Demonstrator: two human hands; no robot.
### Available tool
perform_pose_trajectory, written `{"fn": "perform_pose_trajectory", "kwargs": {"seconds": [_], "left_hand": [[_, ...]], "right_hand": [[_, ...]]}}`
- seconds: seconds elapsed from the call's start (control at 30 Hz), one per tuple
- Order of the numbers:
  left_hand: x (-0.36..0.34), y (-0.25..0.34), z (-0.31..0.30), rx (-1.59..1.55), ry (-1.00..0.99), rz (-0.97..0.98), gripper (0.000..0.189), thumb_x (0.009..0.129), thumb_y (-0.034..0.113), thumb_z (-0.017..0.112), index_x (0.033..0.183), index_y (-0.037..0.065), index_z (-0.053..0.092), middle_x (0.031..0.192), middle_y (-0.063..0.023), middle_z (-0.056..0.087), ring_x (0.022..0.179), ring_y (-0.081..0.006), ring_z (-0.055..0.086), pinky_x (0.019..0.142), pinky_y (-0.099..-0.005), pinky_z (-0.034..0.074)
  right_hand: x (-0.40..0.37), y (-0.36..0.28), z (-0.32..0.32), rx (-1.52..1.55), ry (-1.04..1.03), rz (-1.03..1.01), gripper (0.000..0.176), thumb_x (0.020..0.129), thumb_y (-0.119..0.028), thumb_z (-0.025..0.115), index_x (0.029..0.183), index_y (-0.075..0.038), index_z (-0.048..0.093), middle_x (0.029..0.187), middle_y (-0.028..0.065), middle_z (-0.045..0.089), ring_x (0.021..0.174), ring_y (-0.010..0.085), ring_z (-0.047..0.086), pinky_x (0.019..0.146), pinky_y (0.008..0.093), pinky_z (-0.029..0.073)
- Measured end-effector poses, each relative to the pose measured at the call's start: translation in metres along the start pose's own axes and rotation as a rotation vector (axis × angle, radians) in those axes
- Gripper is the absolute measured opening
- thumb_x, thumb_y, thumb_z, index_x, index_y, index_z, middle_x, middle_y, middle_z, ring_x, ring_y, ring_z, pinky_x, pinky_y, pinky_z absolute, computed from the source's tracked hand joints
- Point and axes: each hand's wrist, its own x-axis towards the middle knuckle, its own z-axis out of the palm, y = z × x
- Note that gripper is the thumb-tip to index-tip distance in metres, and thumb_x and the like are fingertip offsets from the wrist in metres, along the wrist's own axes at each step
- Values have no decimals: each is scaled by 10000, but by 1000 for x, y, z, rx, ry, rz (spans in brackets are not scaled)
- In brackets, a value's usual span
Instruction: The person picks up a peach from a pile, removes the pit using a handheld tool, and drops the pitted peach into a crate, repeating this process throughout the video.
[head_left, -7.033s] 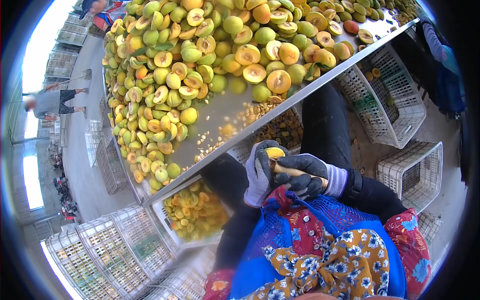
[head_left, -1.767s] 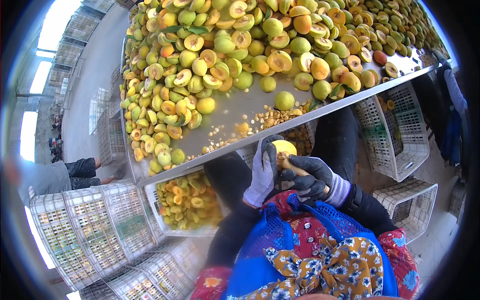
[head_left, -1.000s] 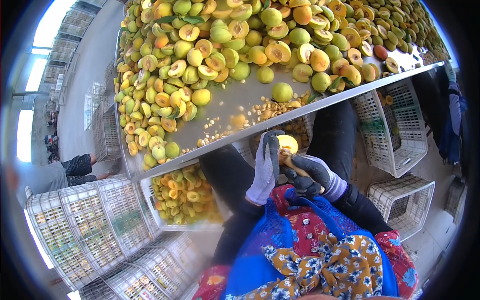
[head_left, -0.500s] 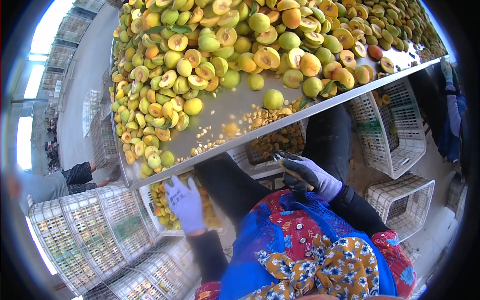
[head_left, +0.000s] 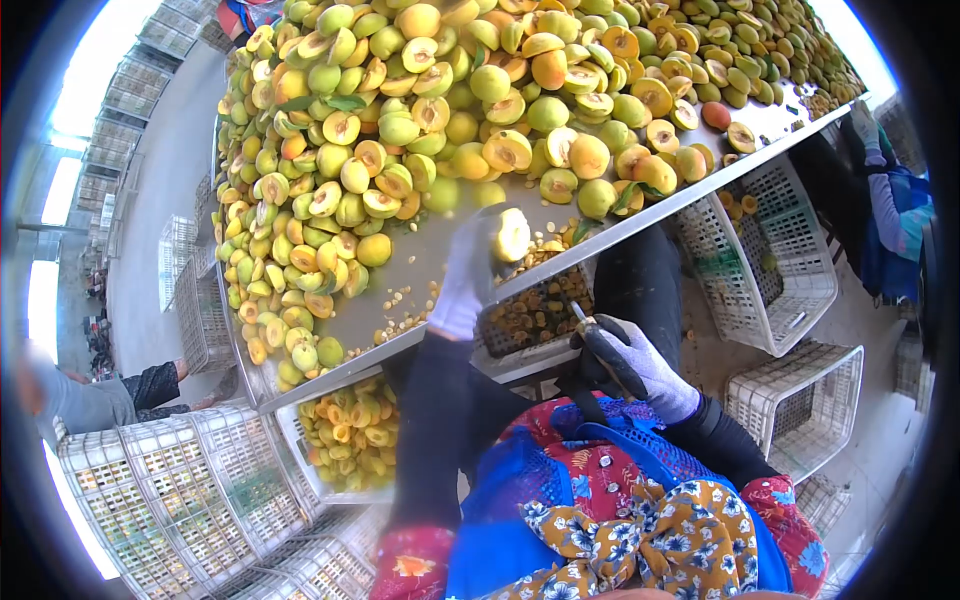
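My left hand (head_left: pixel 465 275), in a pale purple glove with dark fingers, reaches over the near edge of the metal table (head_left: pixel 425 245). It is blurred, with its fingers around an apricot (head_left: pixel 513 236) that shows a pale yellow side. In front of my body, my right hand (head_left: pixel 635 365), gloved in grey with a dark palm, is closed on a small knife (head_left: pixel 578 311); only its short metal tip shows. Halved and whole apricots (head_left: pixel 400 125) are heaped on the table. Loose pits (head_left: pixel 400 305) lie near its edge.
Below the table edge, a crate of apricot halves (head_left: pixel 350 432) stands on the left and a dark-bottomed crate (head_left: pixel 535 315) between my legs. White crates (head_left: pixel 770 270) are at right, more (head_left: pixel 190 480) at lower left. A co-worker's gloved arm (head_left: pixel 880 165) shows at far right.
My left hand has moved from above the left crate up to the table and now holds an apricot from near the pits. My right hand has shifted slightly down, still on the knife.
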Motion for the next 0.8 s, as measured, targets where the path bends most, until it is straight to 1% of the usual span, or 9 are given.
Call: {"fn": "perform_pose_trajectory", "kwargs": {"seconds": [0.07, 0.13, 0.23, 0.27, 0.3, 0.33, 0.5, 0.77, 0.8], "left_hand": [[-40, 1, -4, -105, 6, 14, 427, 973, 323, 431, 1226, 16, 587, 1072, -123, 684, 823, -207, 679, 587, -275, 532], [-67, 2, 11, -477, 234, -121, 439, 982, 322, 416, 1240, 3, 572, 1082, -132, 683, 864, -225, 691, 680, -319, 579], [-92, -10, 22, -100, 163, 33, 526, 1001, 453, 374, 1163, 4, 594, 1023, -165, 682, 926, -263, 677, 831, -402, 566], [-93, -29, 19, -548, 145, -76, 564, 1002, 504, 368, 1146, 10, 600, 1003, -171, 681, 916, -272, 675, 839, -403, 561], [-100, -24, 25, -557, 148, -132, 650, 990, 590, 348, 1134, 11, 605, 980, -176, 679, 900, -281, 673, 840, -400, 557], [-107, -25, 31, -549, 214, -155, 667, 1002, 590, 317, 1124, -2, 601, 969, -169, 677, 897, -270, 674, 830, -384, 558], [-126, -21, 41, -110, 240, 55, 510, 1052, 446, 369, 1075, 13, 637, 914, -96, 680, 844, -154, 656, 749, -285, 542], [-135, -40, 40, 245, 429, 220, 344, 1051, 241, 405, 1036, -1, 650, 889, -111, 679, 812, -182, 655, 741, -309, 516], [-135, -41, 41, 286, 459, 224, 330, 1047, 224, 405, 1039, 3, 650, 885, -117, 679, 809, -190, 659, 738, -318, 516]], "right_hand": [[1, -12, 7, -139, 10, -121, 272, 1014, -293, 533, 966, -26, 556, 622, 19, 509, 513, 96, 497, 474, 295, 403], [17, -7, 7, -496, 0, -396, 226, 985, -234, 562, 972, -13, 522, 661, 136, 567, 599, 265, 606, 555, 416, 454], [15, -12, 23, -867, 27, -525, 238, 972, -223, 552, 1007, 2, 484, 696, 237, 596, 695, 439, 614, 581, 507, 469], [14, -11, 27, -891, 23, -508, 255, 972, -234, 553, 1010, 7, 480, 677, 233, 592, 674, 435, 615, 567, 508, 468], [12, -12, 32, -915, 21, -492, 272, 971, -245, 553, 1013, 13, 477, 658, 228, 588, 653, 431, 615, 554, 509, 468], [10, -13, 37, -941, 19, -478, 289, 971, -255, 554, 1016, 18, 473, 639, 223, 584, 631, 427, 616, 540, 510, 467], [3, -7, 46, -1044, 5, -420, 347, 956, -268, 569, 1010, 56, 455, 615, 225, 578, 596, 419, 616, 519, 507, 469], [11, 14, 53, -870, -37, -530, 329, 976, -293, 539, 991, 33, 501, 702, 255, 599, 598, 408, 611, 536, 466, 484], [11, 10, 52, -682, -115, -324, 329, 980, -300, 531, 998, 28, 514, 719, 256, 601, 623, 408, 615, 557, 460, 488]]}}
